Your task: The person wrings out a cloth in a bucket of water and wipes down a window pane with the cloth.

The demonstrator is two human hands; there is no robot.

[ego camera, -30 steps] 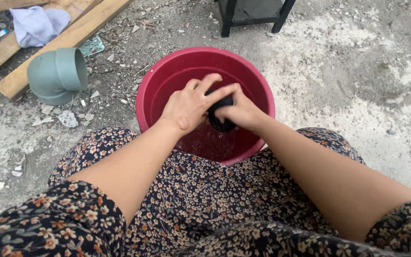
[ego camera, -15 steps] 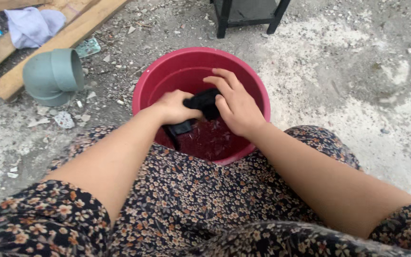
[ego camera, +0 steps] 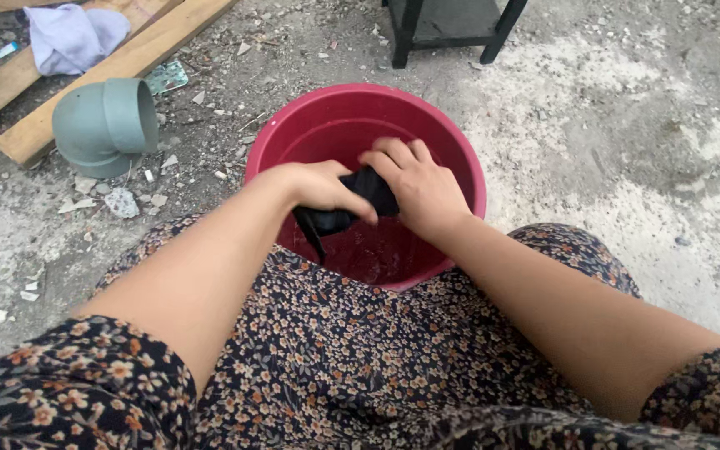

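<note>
A red plastic bucket (ego camera: 452, 142) stands on the ground between my knees, with a little water in its bottom. Over it I hold a wet black cloth (ego camera: 335, 218). My left hand (ego camera: 320, 188) is closed around the cloth's left part, and a dark tail hangs down from that fist. My right hand (ego camera: 417, 185) grips the cloth's right end, fingers curled over it. Both hands sit close together above the bucket's middle.
A grey pipe elbow (ego camera: 106, 123) lies on the gritty ground to the left. Wooden planks (ego camera: 118, 62) with a pale cloth (ego camera: 72, 35) lie at top left. A black stand (ego camera: 452, 25) is behind the bucket. My flowered dress (ego camera: 327, 367) fills the foreground.
My hands have shifted on the black cloth over the bucket, the left closing into a fist on it and the right moving over its other end. A tail of cloth now hangs down.
</note>
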